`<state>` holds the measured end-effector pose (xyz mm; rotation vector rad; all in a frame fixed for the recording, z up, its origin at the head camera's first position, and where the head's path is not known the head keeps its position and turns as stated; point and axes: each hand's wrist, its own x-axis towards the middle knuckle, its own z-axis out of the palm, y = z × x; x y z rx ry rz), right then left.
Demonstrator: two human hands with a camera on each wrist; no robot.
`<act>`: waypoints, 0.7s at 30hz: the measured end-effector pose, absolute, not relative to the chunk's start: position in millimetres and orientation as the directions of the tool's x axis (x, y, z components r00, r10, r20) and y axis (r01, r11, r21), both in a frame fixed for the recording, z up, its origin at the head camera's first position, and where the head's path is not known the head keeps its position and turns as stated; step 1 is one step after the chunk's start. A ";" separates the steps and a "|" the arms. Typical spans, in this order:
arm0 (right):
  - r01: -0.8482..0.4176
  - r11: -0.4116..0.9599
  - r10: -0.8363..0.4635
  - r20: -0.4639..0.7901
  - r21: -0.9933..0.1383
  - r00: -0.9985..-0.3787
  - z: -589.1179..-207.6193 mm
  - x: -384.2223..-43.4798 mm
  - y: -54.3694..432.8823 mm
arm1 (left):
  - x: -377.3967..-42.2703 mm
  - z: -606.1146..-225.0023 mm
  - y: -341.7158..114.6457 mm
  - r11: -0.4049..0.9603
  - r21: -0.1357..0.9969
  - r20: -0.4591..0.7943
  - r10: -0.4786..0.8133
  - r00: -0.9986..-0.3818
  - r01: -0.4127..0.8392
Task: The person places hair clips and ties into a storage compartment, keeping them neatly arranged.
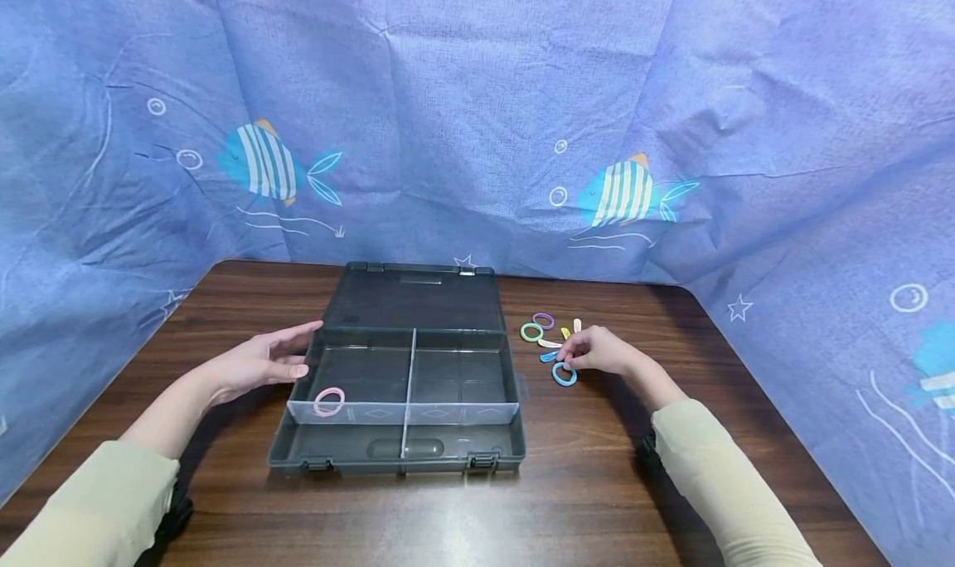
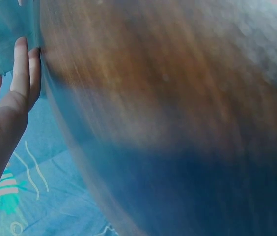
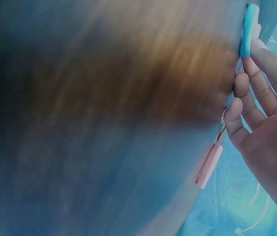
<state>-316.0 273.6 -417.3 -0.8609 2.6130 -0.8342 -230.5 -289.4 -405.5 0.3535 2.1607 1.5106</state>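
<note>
Pinching the blue ring (image 1: 564, 375) at its upper edge, the thumb and fingertips of the right hand (image 1: 601, 351) work right of centre in the head view. A light grip on the rim should do, since the ring is thin; lifting straight up would probably avoid dragging the blue clip (image 1: 548, 356) just beside the fingers. The pale clip (image 1: 550, 344), yellow clip (image 1: 565, 333) and pink clip (image 1: 577, 325) lie close above, with the green ring (image 1: 531, 332) and purple ring (image 1: 543, 321) to their upper left, so keeping the other fingers raised seems wise.

The left hand (image 1: 257, 362), left of centre, has its fingers extended and loose, grasping nothing, at the box's left wall; whether they press it I cannot tell. Resting there lightly would help steady the box.

In the middle of the frame the grey see-through box (image 1: 358, 466) stands with its lid (image 1: 421, 302) laid back. Clear dividers (image 1: 462, 414) make four compartments. The pink ring (image 1: 341, 396) sits in the upper-left compartment, against or just behind the crosswise divider; flat or leaning, I cannot tell.
</note>
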 end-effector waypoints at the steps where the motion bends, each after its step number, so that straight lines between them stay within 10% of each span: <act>1: -0.459 0.661 -0.609 -0.067 -0.593 -0.790 -417.1 -315.4 273.0 | -230.9 -405.8 -289.2 0.358 0.931 -0.237 0.466 -0.852 -0.063; 21: -0.470 0.652 -0.626 -0.075 -0.595 -0.776 -412.8 -315.0 268.6 | -230.3 -403.9 -288.6 0.360 0.931 -0.239 0.469 -0.850 -0.063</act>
